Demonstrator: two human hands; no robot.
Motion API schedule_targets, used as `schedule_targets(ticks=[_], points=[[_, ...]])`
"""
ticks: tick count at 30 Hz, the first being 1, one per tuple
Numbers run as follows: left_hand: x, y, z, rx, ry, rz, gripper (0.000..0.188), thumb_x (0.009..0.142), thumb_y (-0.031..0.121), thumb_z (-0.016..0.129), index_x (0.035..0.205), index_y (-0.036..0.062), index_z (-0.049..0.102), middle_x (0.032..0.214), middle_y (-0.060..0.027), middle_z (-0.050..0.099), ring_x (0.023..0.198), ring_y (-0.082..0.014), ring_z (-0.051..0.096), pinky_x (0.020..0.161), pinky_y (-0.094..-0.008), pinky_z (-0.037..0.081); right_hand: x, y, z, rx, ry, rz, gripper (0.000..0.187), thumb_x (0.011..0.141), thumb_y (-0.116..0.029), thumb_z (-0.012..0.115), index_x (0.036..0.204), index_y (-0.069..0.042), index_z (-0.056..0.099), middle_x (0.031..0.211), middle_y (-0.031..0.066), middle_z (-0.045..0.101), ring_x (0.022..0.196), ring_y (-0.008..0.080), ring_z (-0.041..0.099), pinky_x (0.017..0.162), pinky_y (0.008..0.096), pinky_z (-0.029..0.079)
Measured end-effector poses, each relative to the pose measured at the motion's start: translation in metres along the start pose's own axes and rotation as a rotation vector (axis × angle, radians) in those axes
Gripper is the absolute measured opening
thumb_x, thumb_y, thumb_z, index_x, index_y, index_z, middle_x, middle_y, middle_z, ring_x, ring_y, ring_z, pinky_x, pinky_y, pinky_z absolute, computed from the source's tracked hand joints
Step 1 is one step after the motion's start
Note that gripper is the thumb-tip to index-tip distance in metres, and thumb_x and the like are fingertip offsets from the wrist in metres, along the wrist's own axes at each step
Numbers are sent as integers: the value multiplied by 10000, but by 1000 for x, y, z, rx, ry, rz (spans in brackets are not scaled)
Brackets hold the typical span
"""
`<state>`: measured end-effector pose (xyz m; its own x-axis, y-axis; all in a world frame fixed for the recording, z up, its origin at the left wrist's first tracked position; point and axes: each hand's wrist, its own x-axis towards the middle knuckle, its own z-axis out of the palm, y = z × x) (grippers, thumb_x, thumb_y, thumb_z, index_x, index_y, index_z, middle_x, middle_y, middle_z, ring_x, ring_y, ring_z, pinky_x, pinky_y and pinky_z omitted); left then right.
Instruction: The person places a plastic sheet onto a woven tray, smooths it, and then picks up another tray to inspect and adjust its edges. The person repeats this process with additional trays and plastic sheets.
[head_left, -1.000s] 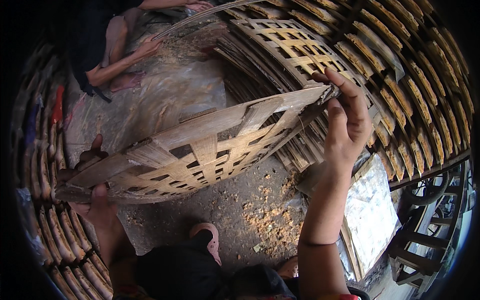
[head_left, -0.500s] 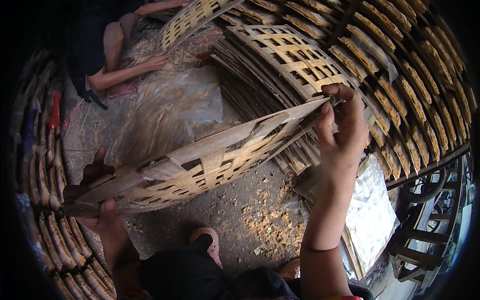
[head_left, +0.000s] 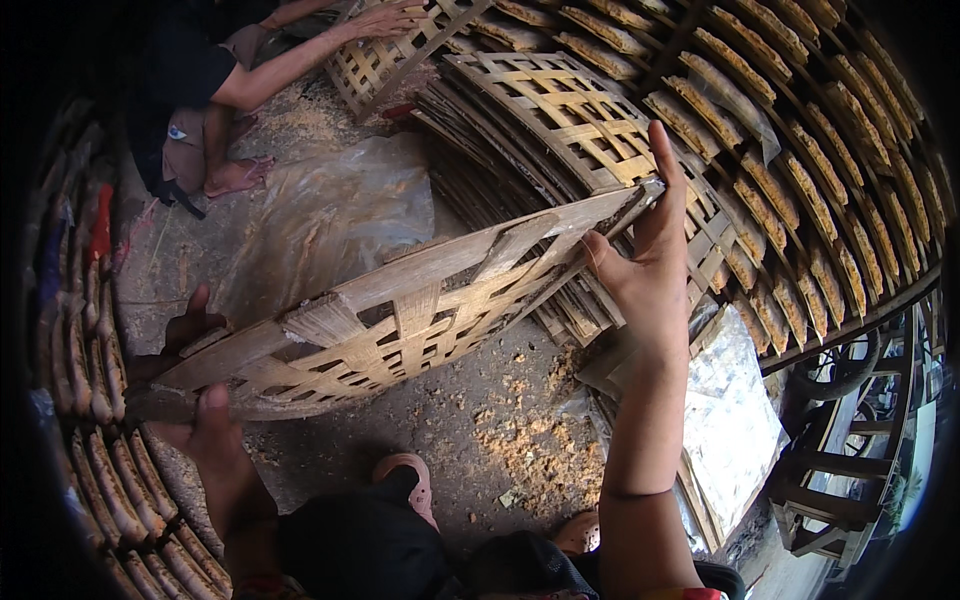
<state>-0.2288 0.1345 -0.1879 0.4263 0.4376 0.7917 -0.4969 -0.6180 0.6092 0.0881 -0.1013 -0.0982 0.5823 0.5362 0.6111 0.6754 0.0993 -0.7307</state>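
A woven bamboo tray (head_left: 420,312) with a flat wooden frame is held slanting across the middle, its right end higher and farther away. At its lower left end my left hand (head_left: 205,425) is closed round the frame, thumb on the near side. My right hand (head_left: 645,265) holds the right end, the thumb against the frame and the index finger pointing up past the corner; its other fingers are partly hidden. Just beyond that hand stands a stack of similar woven trays (head_left: 575,115). Another person's hand (head_left: 385,20) rests on a separate woven tray (head_left: 385,65) at the top.
Racks of layered slabs with orange-brown edges (head_left: 800,190) fill the right; a similar rack (head_left: 120,480) curves along the left. A clear plastic sheet (head_left: 340,205) lies on the floor, with orange crumbs (head_left: 540,430) nearer me. A plastic-covered stack (head_left: 735,420) sits at right.
My right hand's curled fingers have straightened, the index now upright, while its end of the tray barely shifted. The other person's arm has risen onto their tray. My left hand stays put.
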Motion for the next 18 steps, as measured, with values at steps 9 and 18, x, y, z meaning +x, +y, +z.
schedule_targets(ticks=[9, 18], points=[[0, -7, -3, 9, 76, 12, 462, 850, 100, 567, 1269, -81, 495, 1249, -268, 559, 1284, -483, 452, 1073, -602, 402, -5, 29, 9, 291, 69, -39, 891, 788, -40, 637, 1530, 23, 149, 1556, 229, 232, 1428, 279, 289, 1175, 395, 208], [14, 11, 24, 27, 333, -92, 429, 863, 96, 577, 1231, -95, 463, 1141, -285, 580, 1225, -468, 512, 1056, -650, 393, -3, 42, 33, 72, 109, -176, 775, 884, 63, 494, 1524, -31, 67, 1311, 235, 487, 1213, 252, 529, 1060, 378, 397]])
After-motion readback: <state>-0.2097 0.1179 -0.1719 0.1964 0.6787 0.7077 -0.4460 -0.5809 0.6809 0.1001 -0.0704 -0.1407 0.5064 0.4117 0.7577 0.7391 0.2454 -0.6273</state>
